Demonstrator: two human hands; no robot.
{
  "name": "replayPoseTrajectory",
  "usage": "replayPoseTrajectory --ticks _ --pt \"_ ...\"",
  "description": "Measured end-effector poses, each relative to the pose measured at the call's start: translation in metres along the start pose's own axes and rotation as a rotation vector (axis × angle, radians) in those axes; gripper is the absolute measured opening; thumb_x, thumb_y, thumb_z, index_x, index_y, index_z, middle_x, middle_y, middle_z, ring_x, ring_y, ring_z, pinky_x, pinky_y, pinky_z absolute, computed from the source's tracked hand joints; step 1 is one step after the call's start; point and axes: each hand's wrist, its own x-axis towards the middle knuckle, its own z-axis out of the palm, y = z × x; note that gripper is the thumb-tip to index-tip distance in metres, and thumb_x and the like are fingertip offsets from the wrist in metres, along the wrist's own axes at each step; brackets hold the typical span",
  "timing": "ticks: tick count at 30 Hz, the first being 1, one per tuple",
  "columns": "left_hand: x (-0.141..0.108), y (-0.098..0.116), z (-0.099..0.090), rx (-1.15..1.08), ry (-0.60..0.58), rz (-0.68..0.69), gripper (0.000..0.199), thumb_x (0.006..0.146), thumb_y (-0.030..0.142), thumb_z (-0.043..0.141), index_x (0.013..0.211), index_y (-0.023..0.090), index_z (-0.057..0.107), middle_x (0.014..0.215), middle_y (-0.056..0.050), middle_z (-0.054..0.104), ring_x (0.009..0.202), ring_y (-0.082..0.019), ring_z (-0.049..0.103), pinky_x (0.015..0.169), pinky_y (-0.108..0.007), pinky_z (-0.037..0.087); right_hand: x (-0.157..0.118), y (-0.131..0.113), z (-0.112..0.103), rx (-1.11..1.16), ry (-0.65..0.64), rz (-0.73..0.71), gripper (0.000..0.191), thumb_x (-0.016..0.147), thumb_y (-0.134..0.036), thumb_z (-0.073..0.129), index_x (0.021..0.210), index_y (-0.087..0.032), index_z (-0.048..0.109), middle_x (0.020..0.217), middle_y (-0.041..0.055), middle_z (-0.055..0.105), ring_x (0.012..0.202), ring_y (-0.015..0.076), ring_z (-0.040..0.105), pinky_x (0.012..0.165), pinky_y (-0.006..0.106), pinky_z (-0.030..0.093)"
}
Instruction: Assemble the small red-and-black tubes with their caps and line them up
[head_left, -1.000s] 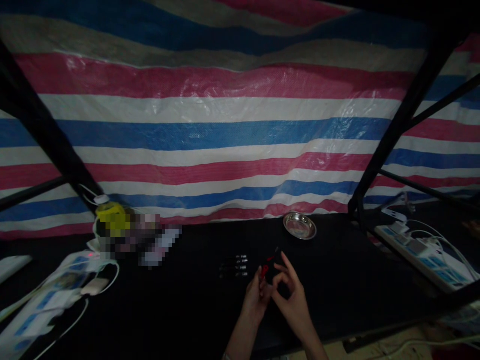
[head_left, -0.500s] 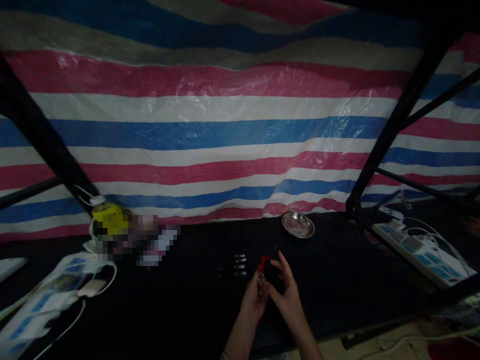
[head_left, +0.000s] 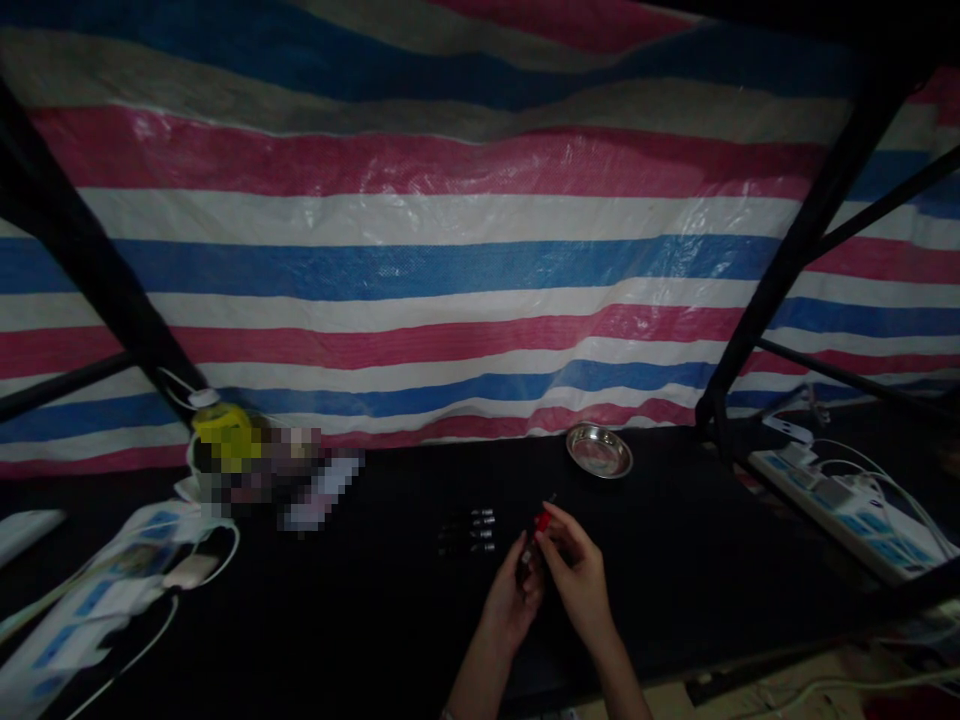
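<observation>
Close together above the black table, both hands are on a small slim object with a red part (head_left: 542, 522) and a thin dark tip; its exact kind is too dim to tell. My left hand (head_left: 511, 604) is closed round its lower, dark end, where a silvery glint shows. The fingers of my right hand (head_left: 581, 572) pinch the red part and hide some of it. Just left of the hands, several small black pieces with shiny silvery ends (head_left: 484, 534) lie in a neat row.
A round metal dish (head_left: 599, 452) stands behind the hands by the striped sheet (head_left: 465, 270). Power strips with cables lie at left (head_left: 90, 600) and right (head_left: 862, 515). A yellow item (head_left: 229, 435) and blurred things sit back left. Black frame posts (head_left: 795, 270) flank the table.
My right hand has closed its fingers on the red part, which was sticking out of my left hand while the right fingers were spread. The view has shifted slightly.
</observation>
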Motion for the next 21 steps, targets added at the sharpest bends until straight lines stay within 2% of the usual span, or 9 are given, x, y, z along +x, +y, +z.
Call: replayPoseTrajectory --ticks 5,8,11,14,16,19,21 --pt "-0.008 0.006 -0.001 -0.003 -0.022 -0.024 0.027 0.091 0.027 0.042 0.069 0.013 0.049 0.043 0.008 0.039 0.029 0.0 0.027 0.031 -0.011 0.015 0.017 -0.001 0.0 0.133 -0.006 -0.03 0.043 0.071 -0.033 0.067 0.111 -0.019 0.054 0.087 0.0053 0.066 0.075 0.0162 0.063 0.069 0.029 0.052" --pt "-0.008 0.007 -0.007 0.028 -0.034 -0.029 0.032 0.086 0.032 0.05 0.059 0.016 0.042 0.038 0.009 0.032 0.027 -0.001 0.022 0.03 -0.013 0.011 0.034 0.004 0.003 0.118 -0.008 -0.068 0.039 0.073 -0.031 0.065 0.109 -0.02 0.056 0.088 0.0049 0.064 0.072 0.0144 0.062 0.067 0.027 0.05" --pt "-0.007 0.005 -0.015 0.094 -0.071 -0.009 0.043 0.072 0.036 0.066 0.052 0.018 0.033 0.034 0.011 0.026 0.026 -0.001 0.016 0.03 -0.015 0.007 0.063 0.015 0.012 -0.038 -0.028 -0.136 0.036 0.075 -0.03 0.061 0.11 -0.019 0.059 0.088 0.0051 0.061 0.068 0.0133 0.058 0.061 0.025 0.048" --pt "-0.007 0.001 -0.022 0.143 -0.089 0.0 0.049 0.059 0.037 0.074 0.049 0.018 0.03 0.033 0.011 0.026 0.027 0.0 0.014 0.031 -0.015 0.006 0.096 0.03 0.03 -0.274 -0.223 -0.238 0.03 0.072 -0.018 0.061 0.101 -0.02 0.066 0.081 0.0027 0.06 0.07 0.0127 0.055 0.067 0.026 0.046" --pt "-0.008 0.0 -0.025 0.158 -0.084 -0.013 0.049 0.058 0.038 0.074 0.048 0.018 0.03 0.033 0.011 0.025 0.027 0.0 0.014 0.031 -0.016 0.006 0.115 0.04 0.046 -0.386 -0.4 -0.25 0.031 0.07 -0.01 0.059 0.098 -0.02 0.068 0.082 0.0025 0.061 0.072 0.0126 0.056 0.068 0.025 0.045" --pt "-0.009 0.0 -0.024 0.142 -0.052 -0.008 0.044 0.067 0.036 0.068 0.049 0.017 0.033 0.033 0.011 0.025 0.026 -0.001 0.014 0.031 -0.015 0.006 0.129 0.054 0.071 -0.514 -0.623 -0.208 0.036 0.066 -0.005 0.061 0.098 -0.019 0.068 0.078 0.0008 0.063 0.069 0.012 0.056 0.066 0.023 0.044" --pt "-0.012 0.003 -0.02 0.091 -0.019 -0.01 0.039 0.076 0.033 0.059 0.05 0.017 0.035 0.035 0.01 0.027 0.026 -0.001 0.016 0.032 -0.015 0.006 0.131 0.061 0.086 -0.565 -0.679 -0.162 0.039 0.064 -0.005 0.063 0.101 -0.018 0.067 0.076 0.0003 0.065 0.068 0.0121 0.057 0.065 0.022 0.043"
